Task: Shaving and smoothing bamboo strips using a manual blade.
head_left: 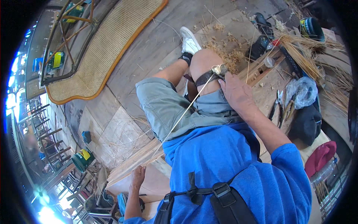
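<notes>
Head view: shows a pale strand drawn in a nearly straight line over the lap, from a dark band wrapped around the bent right leg near the knee, down to the left hand, low at the left side. Seemingly holds the strand there, with left fingers curled closed; cannot tell the exact pinch, too small in the view. Presses with the right hand at the outer side of the dark band, thumb laid against the leg and other fingers partly hidden; cannot tell whether grasping a small tool there or only holding the band down. Shows also a pale tuft on the band, just beside the right fingers.

Looks, by judgement, like a pulling step: drawing the strand over the band, under pressure from the right hand. Seems well into one stroke, judging from the long length between both hands. Calls next for steady tension at the left and even pressure at the right; risks snapping the strand if pulled by jerks.

Shows around this work loose shavings on the floor beyond the knee, a bundle of tan strips and a black-handled tool at the right, and a woven panel at the upper left.
</notes>
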Demonstrator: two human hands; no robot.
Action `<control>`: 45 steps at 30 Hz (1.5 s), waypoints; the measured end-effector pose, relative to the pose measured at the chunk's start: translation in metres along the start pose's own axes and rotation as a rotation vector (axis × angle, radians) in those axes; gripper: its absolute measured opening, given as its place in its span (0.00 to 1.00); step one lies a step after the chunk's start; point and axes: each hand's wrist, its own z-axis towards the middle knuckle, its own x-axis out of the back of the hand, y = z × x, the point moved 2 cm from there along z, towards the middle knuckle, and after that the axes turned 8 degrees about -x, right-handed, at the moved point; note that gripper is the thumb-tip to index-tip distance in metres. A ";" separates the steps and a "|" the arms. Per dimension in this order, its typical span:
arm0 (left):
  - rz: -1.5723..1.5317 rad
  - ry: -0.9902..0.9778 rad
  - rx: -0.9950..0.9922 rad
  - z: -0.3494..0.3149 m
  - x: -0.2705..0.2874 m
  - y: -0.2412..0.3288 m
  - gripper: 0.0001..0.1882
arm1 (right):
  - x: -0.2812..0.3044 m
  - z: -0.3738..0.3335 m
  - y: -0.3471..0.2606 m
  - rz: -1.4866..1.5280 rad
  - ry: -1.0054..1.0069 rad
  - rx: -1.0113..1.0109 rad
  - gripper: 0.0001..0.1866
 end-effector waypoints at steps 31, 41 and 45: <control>-0.657 0.147 -0.433 0.101 0.047 0.287 0.11 | 0.046 0.008 0.088 0.384 0.297 -0.212 0.19; -0.668 0.240 -0.605 0.173 0.026 0.386 0.12 | 0.016 -0.003 0.015 0.054 0.003 -0.010 0.15; -0.677 0.018 -0.566 0.140 0.029 0.320 0.10 | 0.008 0.002 0.022 0.054 0.045 -0.003 0.14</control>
